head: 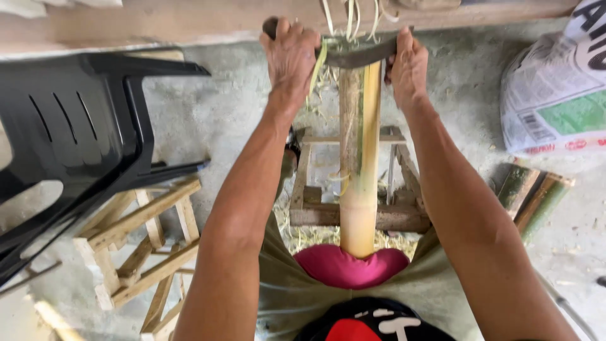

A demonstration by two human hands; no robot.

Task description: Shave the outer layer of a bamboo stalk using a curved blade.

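A person's left hand (290,53) and right hand (409,66), each wrapped tight around one end of a dark curved blade (356,55), hold it crosswise over the far end of a single bamboo pole (360,158) at the top centre of the frame. The pole's long axis runs straight down the middle of the picture, from the blade toward the body, where its near end butts against a pink pad (350,265) at the waist; it rests on a low wooden stand (353,211). Both hands sit level, one on either side of the pole, neither nearer than the other. One black plastic chair (76,132) and one wooden stool frame (145,246) stand at left; one printed sack (555,95) and a few bamboo lengths (533,196) lie at right on the concrete floor (214,113).
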